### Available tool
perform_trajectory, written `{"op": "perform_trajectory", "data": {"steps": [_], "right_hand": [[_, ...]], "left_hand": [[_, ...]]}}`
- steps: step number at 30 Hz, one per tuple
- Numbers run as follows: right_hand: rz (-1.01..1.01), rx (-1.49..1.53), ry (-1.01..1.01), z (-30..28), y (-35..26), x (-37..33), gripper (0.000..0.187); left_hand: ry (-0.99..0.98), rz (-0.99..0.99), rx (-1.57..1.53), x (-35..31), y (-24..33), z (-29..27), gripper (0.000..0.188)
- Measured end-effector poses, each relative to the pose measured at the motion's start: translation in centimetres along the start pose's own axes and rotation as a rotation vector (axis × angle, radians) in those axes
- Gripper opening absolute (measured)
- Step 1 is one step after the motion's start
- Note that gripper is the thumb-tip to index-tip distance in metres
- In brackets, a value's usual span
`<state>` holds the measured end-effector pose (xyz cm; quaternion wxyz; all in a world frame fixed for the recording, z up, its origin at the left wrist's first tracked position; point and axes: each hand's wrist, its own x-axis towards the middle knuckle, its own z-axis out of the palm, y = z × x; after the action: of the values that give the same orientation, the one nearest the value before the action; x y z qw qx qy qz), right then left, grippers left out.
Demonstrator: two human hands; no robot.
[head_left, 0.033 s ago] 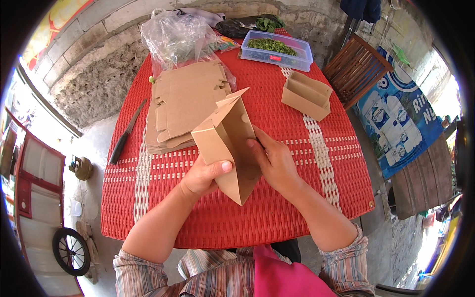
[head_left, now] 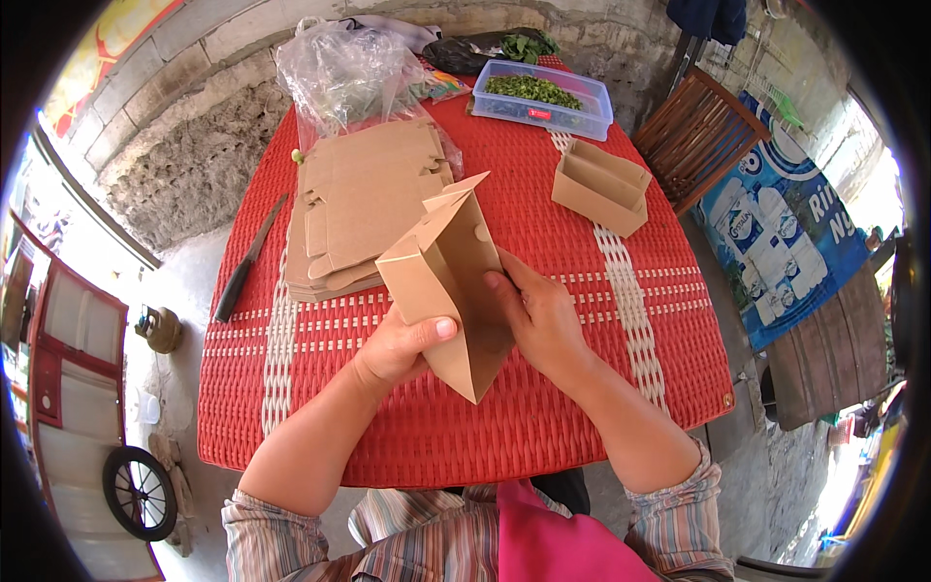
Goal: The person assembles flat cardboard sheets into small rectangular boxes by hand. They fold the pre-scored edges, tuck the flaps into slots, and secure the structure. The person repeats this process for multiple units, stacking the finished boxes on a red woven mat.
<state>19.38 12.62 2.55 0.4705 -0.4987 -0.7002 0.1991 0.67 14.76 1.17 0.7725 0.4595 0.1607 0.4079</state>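
Observation:
Between my hands is a brown cardboard box (head_left: 432, 281), partly folded, tilted, with its inside facing right and a flap standing up at its far end. My left hand (head_left: 402, 344) grips its left side, thumb on the outer panel. At the right wall, my right hand (head_left: 538, 315) has its thumb inside the box and its fingers behind the panel, partly hidden. Beyond the box and to the left lies a stack of flat cardboard box blanks (head_left: 364, 194). A folded open box (head_left: 601, 199) rests at the right of the table.
A knife (head_left: 247, 262) lies by the left edge of the red woven table (head_left: 543, 427). At the back are a clear plastic bag (head_left: 349, 78), a black bag (head_left: 461, 50) and a plastic tub (head_left: 562, 118) of chopped greens (head_left: 533, 91). A wooden chair (head_left: 698, 136) stands at the right.

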Motion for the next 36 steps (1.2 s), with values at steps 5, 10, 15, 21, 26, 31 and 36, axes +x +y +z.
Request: {"op": "perform_trajectory", "data": {"steps": [5,10,15,21,26,31,36], "right_hand": [[0.049,-0.086,0.072,-0.1,-0.3,-0.1,0.021],[-0.259,-0.388,0.280,-1.3,0.7,0.7,0.016],[-0.410,-0.503,0.197,-2.3,0.8,1.0,0.015],[-0.422,-0.568,0.105,-2.7,0.2,0.8,0.012],[-0.530,-0.584,0.087,-2.7,-0.3,0.7,0.013],[-0.575,-0.562,0.043,-2.9,-0.3,0.7,0.009],[-0.565,-0.514,0.058,-2.4,0.1,1.0,0.010]], "left_hand": [[-0.019,-0.011,0.141,0.0,-0.4,-0.4,0.089],[0.156,0.284,0.014,0.7,1.0,0.6,0.090],[0.422,0.582,0.838,1.2,2.1,-0.2,0.053],[0.371,0.733,1.349,0.1,4.1,0.3,0.042],[0.356,0.730,1.690,-0.4,4.8,2.3,0.040],[0.313,0.764,1.775,-0.7,4.6,2.2,0.027],[0.234,0.800,1.883,-0.4,3.9,1.4,0.015]]}}
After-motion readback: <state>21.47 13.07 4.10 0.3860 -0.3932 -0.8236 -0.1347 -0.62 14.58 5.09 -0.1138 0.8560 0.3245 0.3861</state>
